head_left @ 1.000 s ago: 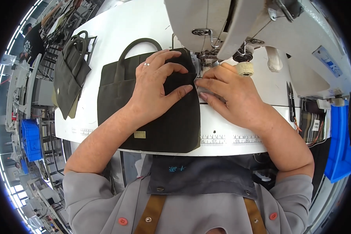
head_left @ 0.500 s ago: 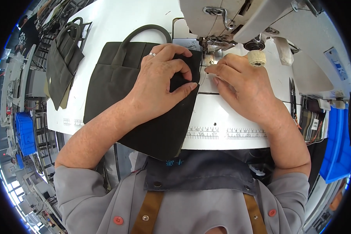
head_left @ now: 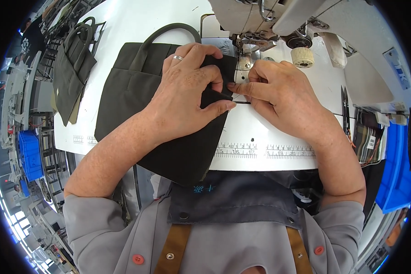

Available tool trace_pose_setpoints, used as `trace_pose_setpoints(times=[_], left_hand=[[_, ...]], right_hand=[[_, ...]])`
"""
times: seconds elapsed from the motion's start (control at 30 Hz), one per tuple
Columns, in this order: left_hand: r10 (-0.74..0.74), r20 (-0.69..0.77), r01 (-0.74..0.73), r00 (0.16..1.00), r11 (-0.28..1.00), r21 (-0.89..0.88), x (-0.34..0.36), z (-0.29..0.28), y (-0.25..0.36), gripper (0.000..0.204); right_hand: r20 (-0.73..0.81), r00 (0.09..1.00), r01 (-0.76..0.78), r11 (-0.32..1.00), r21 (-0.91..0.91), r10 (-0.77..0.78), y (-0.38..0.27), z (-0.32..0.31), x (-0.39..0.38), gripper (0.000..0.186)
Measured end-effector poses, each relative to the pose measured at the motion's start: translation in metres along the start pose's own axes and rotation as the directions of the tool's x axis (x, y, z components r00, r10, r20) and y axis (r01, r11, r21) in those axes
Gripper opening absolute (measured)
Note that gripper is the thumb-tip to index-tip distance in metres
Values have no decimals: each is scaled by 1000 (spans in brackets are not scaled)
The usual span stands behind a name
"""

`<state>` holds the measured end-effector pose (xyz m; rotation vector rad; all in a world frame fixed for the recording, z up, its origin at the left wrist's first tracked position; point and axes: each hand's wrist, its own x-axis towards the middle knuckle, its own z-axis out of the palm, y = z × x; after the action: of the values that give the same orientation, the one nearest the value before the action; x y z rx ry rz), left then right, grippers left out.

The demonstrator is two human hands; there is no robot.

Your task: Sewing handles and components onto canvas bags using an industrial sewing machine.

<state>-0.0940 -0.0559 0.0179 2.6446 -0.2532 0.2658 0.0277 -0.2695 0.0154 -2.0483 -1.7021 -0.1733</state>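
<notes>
A dark olive fabric bag (head_left: 123, 98) with a looped handle (head_left: 171, 28) lies on the white sewing table, its lower end hanging past the front edge. My left hand (head_left: 182, 86), a ring on one finger, rests across its right part. The thumb and curled fingers hold a raised fold near the right edge. My right hand (head_left: 283, 93) is closed, its fingertips pinching at that same edge. Just beyond both hands are the needle and presser foot area (head_left: 253, 41) of a sewing machine; the bag's edge lies beside the metal plate (head_left: 245, 64).
Another olive bag (head_left: 71, 75) lies at the table's left. A printed ruler strip (head_left: 235, 150) runs along the front edge. Dark scissors or snips (head_left: 345, 107) lie at right, near striped cloth (head_left: 369, 137). Blue bins (head_left: 30, 155) stand at far left and right.
My right hand has moved left from beside the plate to the bag's edge, and its fingers have closed there. The left hand keeps its hold; the view has shifted slightly.
</notes>
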Motion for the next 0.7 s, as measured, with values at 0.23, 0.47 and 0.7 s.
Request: trace_pose_setpoints(times=[0.23,0.47,0.7], left_hand=[[-16,-56,14,998,999,-34,0,4,-1,21],[-51,-103,49,993,999,-22,1,9,2,15],[-16,-117,20,993,999,37,1,13,1,15]], right_hand=[[-3,1000,-11,1000,6,11,-1,1,-1,22],[6,1000,-18,1000,-22,19,-1,0,-1,18],[-4,999,-44,998,-34,44,4,-1,-2,17]])
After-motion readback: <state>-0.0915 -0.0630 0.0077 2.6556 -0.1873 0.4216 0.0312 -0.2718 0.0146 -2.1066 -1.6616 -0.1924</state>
